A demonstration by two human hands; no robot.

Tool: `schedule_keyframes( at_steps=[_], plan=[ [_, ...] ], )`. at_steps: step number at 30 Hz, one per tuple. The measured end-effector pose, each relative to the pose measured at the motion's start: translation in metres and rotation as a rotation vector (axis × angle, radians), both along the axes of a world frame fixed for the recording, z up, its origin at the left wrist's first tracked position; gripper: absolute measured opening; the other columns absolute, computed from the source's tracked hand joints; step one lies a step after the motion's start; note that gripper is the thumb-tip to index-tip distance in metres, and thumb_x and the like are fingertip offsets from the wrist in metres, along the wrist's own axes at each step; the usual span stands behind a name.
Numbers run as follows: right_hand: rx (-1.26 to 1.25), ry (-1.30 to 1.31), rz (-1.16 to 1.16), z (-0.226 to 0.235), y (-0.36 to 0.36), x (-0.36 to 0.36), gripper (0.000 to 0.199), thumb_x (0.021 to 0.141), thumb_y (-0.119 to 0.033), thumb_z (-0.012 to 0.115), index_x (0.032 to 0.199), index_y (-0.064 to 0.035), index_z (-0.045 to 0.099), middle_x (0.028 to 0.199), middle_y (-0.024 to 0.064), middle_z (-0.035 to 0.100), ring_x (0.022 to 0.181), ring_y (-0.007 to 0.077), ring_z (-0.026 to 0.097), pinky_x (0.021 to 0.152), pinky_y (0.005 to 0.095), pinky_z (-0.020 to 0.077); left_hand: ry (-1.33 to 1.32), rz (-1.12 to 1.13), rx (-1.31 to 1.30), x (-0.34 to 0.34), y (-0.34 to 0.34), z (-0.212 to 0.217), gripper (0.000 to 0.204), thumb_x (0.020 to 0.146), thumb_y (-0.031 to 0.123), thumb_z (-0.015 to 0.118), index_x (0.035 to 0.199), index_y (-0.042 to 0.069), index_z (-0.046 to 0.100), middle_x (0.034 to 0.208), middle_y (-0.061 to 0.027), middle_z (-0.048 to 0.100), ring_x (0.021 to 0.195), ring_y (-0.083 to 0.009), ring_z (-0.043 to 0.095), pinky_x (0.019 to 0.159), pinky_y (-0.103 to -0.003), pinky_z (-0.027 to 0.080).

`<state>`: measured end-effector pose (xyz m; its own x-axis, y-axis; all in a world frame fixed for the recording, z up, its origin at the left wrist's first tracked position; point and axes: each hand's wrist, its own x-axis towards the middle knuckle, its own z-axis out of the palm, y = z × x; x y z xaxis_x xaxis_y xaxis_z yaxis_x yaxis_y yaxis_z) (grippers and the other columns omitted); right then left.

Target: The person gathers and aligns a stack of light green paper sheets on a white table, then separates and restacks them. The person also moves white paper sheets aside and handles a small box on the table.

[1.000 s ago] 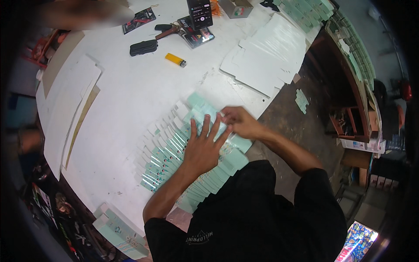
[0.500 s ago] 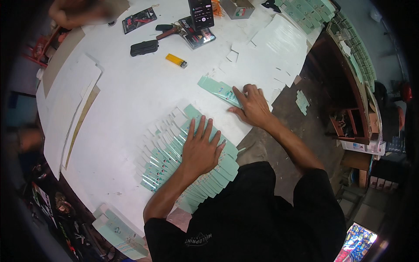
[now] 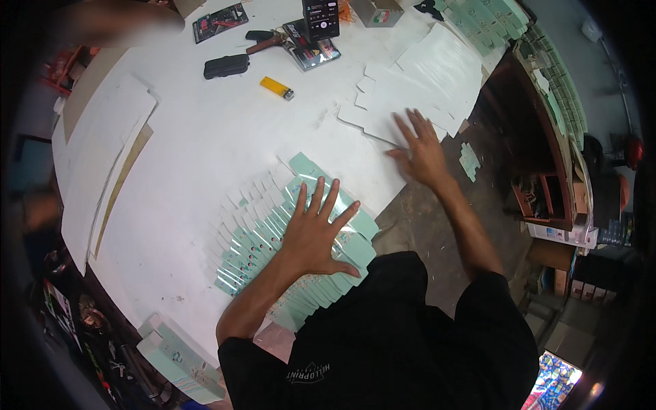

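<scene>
Mint-green flat cartons (image 3: pixel 249 260) with printed fronts and shiny clear patches lie fanned in overlapping rows on the white table (image 3: pixel 184 178). My left hand (image 3: pixel 314 236) rests palm down across the upper end of this fan, fingers spread. To the right, my right hand (image 3: pixel 424 150) is over the table edge with fingers apart and slightly blurred, holding nothing. Under and beside its fingertips lies a white-side-up carton blank (image 3: pixel 372 124). It adjoins more flat blanks (image 3: pixel 441 68), also white side up; whether my fingers touch it I cannot tell.
A yellow lighter (image 3: pixel 277 88), black case (image 3: pixel 226 66), keys (image 3: pixel 266 42) and propped phone (image 3: pixel 321 19) sit farther back. White sheets (image 3: pixel 113 143) lie left. A stack of green cartons (image 3: pixel 181 362) stands lower left. One cut piece (image 3: pixel 469 162) is on the floor. Another person's blurred arm (image 3: pixel 123 20) shows upper left.
My right hand has come off the green carton and moved right, its fingers spreading. A white-side-up blank now shows where the green face was. My left hand has spread its thumb outward on the fan.
</scene>
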<state>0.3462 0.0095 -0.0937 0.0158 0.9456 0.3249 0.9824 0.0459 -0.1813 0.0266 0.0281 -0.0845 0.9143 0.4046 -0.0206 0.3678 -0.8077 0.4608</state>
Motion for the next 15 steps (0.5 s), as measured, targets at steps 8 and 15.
schedule_keyframes(
  at_steps=[8,15],
  plan=[
    [-0.157,0.139,0.146,-0.002,0.006,-0.056,0.045,0.096,-0.011,0.071,0.139,-0.0034,0.062,0.109,0.0245,0.070,0.085,0.0389,0.072,0.075,0.0478,0.0577,-0.085,0.148,0.077,0.007,-0.005,-0.016,0.044,0.102,0.040,0.061,0.136,0.015,0.072,0.147,-0.0294,0.059,0.143,-0.0501,0.049,0.124,-0.062,0.028],
    [-0.301,0.736,0.151,-0.003,-0.004,-0.074,0.029,0.100,-0.012,0.064,0.123,0.0055,0.067,0.094,0.0240,0.069,0.084,0.0358,0.070,0.073,0.0448,0.0536,0.009,0.157,0.159,0.010,-0.006,-0.004,0.064,0.098,0.026,0.064,0.160,0.018,0.049,0.163,-0.0274,0.041,0.153,-0.0500,0.036,0.125,-0.070,0.016]
  ],
)
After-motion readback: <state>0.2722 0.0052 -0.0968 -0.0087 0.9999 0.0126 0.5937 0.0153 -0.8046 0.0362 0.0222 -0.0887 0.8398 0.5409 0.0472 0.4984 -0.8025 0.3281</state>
